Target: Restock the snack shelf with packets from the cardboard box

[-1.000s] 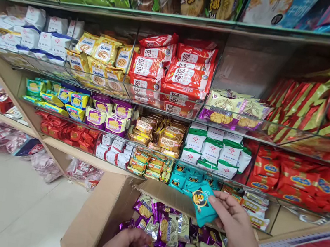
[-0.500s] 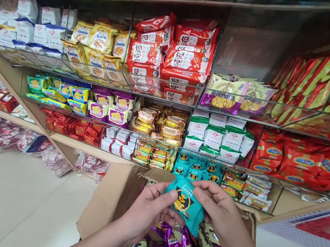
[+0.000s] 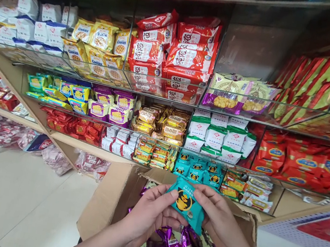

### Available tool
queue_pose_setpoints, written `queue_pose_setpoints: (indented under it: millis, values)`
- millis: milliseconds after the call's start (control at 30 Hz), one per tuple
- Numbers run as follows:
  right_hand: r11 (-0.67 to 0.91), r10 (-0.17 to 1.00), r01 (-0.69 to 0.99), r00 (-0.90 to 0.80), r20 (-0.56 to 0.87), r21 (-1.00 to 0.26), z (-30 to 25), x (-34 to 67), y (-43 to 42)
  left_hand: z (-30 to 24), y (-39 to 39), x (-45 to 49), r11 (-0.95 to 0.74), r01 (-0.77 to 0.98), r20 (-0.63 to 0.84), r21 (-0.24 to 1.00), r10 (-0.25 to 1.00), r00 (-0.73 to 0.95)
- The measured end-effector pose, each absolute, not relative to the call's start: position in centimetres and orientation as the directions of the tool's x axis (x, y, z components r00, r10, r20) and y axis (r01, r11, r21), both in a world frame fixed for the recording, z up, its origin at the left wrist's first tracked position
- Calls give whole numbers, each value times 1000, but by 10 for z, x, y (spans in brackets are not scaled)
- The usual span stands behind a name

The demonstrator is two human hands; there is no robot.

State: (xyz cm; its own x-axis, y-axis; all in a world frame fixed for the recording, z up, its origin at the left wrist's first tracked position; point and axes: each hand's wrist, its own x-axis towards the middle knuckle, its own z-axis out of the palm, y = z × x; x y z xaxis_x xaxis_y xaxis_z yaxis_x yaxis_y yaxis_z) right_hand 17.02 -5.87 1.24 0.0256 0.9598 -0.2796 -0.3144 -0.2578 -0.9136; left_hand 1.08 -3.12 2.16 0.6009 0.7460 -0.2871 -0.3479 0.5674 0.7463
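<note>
A teal snack packet [image 3: 185,202] with a black and yellow round picture is held between my two hands, above an open cardboard box [image 3: 99,203]. My left hand [image 3: 154,211] grips its left side, thumb on the front and fingers beneath. On the right side, my right hand [image 3: 216,211] pinches the upper edge with the thumb in front; its other fingers are partly hidden behind the packet. Under my hands the box holds many purple and gold wrapped packets [image 3: 177,242]. Similar teal packets [image 3: 196,172] stand on the lowest shelf just beyond the box.
Glass-fronted shelves [image 3: 163,94] run across the view. They hold red biscuit packs [image 3: 189,58], yellow cookie packs [image 3: 102,42], purple and cream packs [image 3: 238,95] and red packets [image 3: 304,162]. Plastic-bagged goods [image 3: 56,158] lie below at left, beside the tiled floor [image 3: 21,197].
The teal packet has tilted slightly and shifted a little to the right in my hands. Both hands keep hold of it. The camera view has moved only slightly.
</note>
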Motion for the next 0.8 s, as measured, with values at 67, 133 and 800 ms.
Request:
queue_pose_setpoints:
  millis: [67, 133, 800]
  values:
    - [-259, 960, -285, 33, -280, -923, 7, 180, -54, 14, -31, 10, 550, -307, -282, 777, 739, 612]
    - [-230, 955, -201, 142, -261, -952, -2, 197, -42, 0, -30, 5, 457, -224, -250, 860, 763, 596]
    - [-163, 986, 950, 154, -58, -266, -73, 202, 64, -119, -34, -77, -179, 683, -226, 708, 859, 460]
